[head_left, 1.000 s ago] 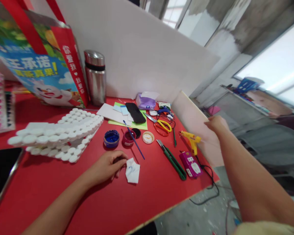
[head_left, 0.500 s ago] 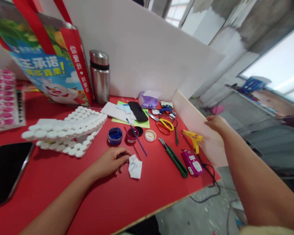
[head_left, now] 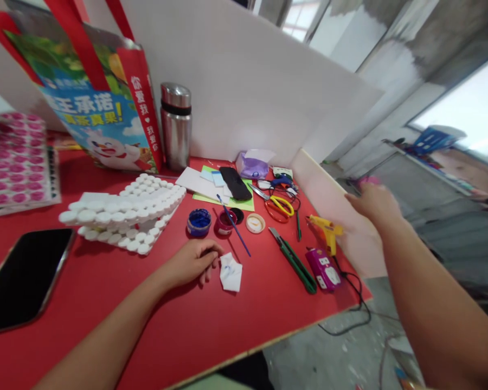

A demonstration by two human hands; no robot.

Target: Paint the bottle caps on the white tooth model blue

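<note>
My left hand [head_left: 197, 261] rests on the red table, fingers loosely bent and a little apart. Its fingertips lie at the left edge of a crumpled white tissue [head_left: 231, 273] with blue stains, and I see nothing gripped. Just beyond stand an open jar of blue paint [head_left: 199, 222] and a dark red jar [head_left: 224, 223], with a blue paintbrush [head_left: 239, 236] lying across the red one. Motion blurs my right hand [head_left: 374, 206], which is by the top edge of the low white side board [head_left: 333, 195]; its fingers are too smeared to read.
White round pieces joined into panels [head_left: 126, 216] lie left, near a large phone [head_left: 28, 276]. A shopping bag [head_left: 106, 114] and steel flask [head_left: 177, 130] stand behind. To the right are scissors [head_left: 280, 208], a green cutter [head_left: 295, 265], a yellow glue gun [head_left: 327, 233] and a purple power socket [head_left: 324, 269].
The view has swung slightly left, so things on the table sit farther right. My right hand has shifted a little at the board's edge and is blurred. My left hand stays by the tissue.
</note>
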